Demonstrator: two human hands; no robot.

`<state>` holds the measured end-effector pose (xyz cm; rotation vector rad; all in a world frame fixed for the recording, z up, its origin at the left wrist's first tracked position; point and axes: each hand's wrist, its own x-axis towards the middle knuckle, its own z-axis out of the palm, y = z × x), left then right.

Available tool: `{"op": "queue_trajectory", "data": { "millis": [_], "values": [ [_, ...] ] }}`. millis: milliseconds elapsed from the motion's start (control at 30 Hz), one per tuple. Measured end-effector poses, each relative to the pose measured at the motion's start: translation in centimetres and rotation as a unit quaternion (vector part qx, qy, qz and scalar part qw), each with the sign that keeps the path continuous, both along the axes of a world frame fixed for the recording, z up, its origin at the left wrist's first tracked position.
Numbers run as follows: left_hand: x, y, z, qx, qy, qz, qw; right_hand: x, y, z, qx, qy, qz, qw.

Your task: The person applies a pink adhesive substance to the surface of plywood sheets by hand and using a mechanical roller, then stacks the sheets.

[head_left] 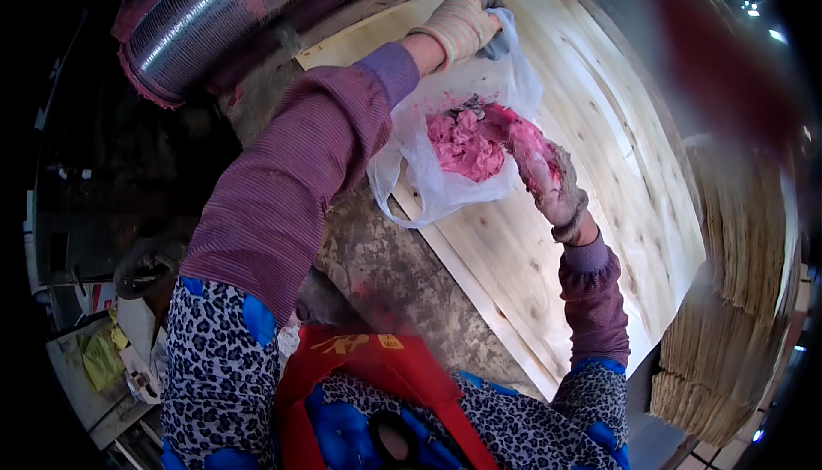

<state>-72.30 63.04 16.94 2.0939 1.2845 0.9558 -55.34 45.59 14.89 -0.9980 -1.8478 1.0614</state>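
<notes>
A thin white plastic bag lies on a pale wood veneer sheet, its mouth spread wide around a lump of thick pink paste. My left hand, in a knitted glove with dark fingertips, is closed on the bag's far edge. My right hand wears a glove heavily smeared with pink. It reaches into the bag from the right, fingers curled into the paste and partly hidden by it.
A ridged metal roller coated with pink lies at the far left. Under the veneer is a stained worktop. Tall stacks of veneer sheets stand at the right. Clutter, including a yellow-green cloth or bag, lies at the lower left.
</notes>
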Motion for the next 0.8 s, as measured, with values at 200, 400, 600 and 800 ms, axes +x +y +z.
{"op": "queue_trajectory", "data": {
  "millis": [200, 400, 600, 800],
  "values": [
    [-4.2, -3.2, 2.1, -0.121, -0.05, -0.126, 0.983, -1.6, -1.2, 2.2, -0.209, 0.335, 0.043, 0.918],
    [-10.0, -7.7, -1.1, -0.068, -0.014, -0.226, 0.972, -0.8, -4.8, 2.3, -0.225, 0.521, -0.03, 0.823],
    [-11.9, -18.0, -2.4, 0.115, 0.438, -0.229, 0.861, 1.2, -9.0, 1.4, -0.18, 0.591, -0.156, 0.771],
    [-6.3, -16.0, -6.2, 0.323, 0.341, -0.138, 0.872, 1.3, -11.7, -0.1, -0.184, 0.613, -0.21, 0.739]
  ]
}}
